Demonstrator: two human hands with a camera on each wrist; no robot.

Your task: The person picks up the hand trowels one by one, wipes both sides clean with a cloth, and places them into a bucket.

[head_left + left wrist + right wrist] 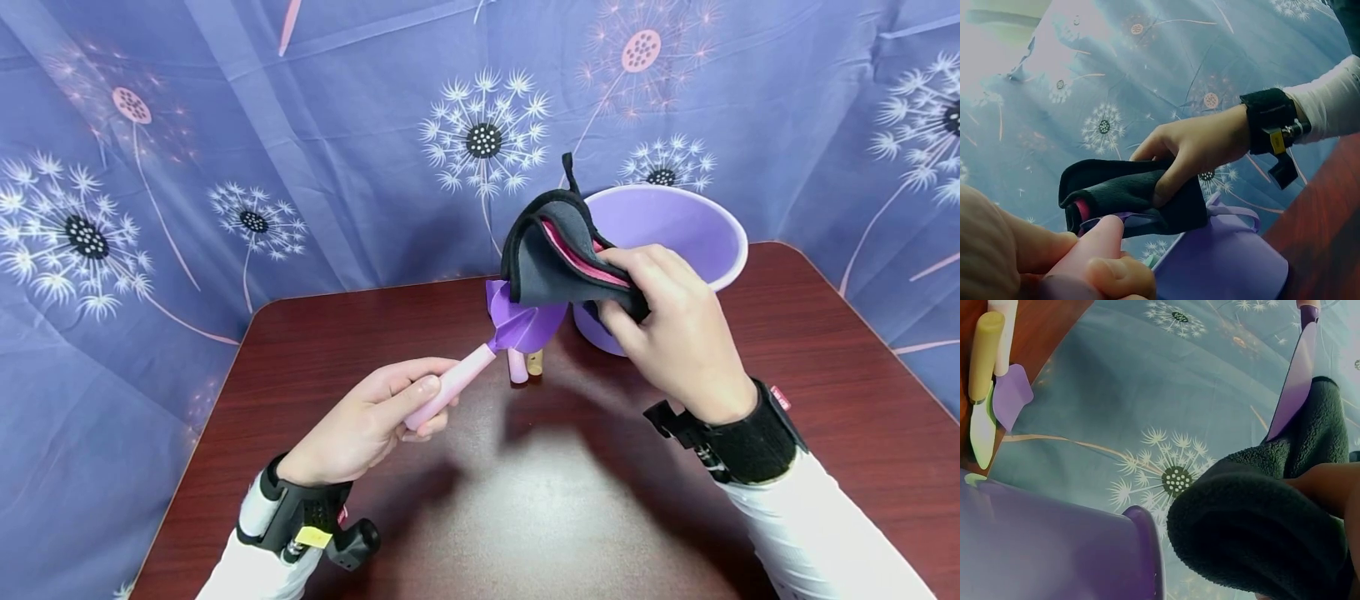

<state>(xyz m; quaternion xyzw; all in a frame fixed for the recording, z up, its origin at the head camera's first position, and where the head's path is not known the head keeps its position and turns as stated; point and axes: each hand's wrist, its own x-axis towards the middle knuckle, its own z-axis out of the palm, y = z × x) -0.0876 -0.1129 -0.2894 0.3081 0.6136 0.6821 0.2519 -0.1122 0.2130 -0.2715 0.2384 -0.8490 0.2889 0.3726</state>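
My left hand (367, 417) grips the pink handle of a toy garden trowel (459, 385), whose purple blade points up and away. In my right hand (678, 329) is a folded dark grey cloth (551, 262) with black edging, a hanging loop and pink showing in its folds. Thumb and fingers pinch it from its right side. The cloth covers part of the trowel's blade in the head view; in the right wrist view the blade (1294, 387) meets the fuzzy cloth (1254, 519).
A light purple bucket (663, 229) stands at the table's back right, just behind my right hand. Beside it lie a yellow-handled tool with a pale green blade (984, 434) and a pink-handled tool with a purple blade (1013, 394). A flowered blue curtain (360, 167) hangs behind.
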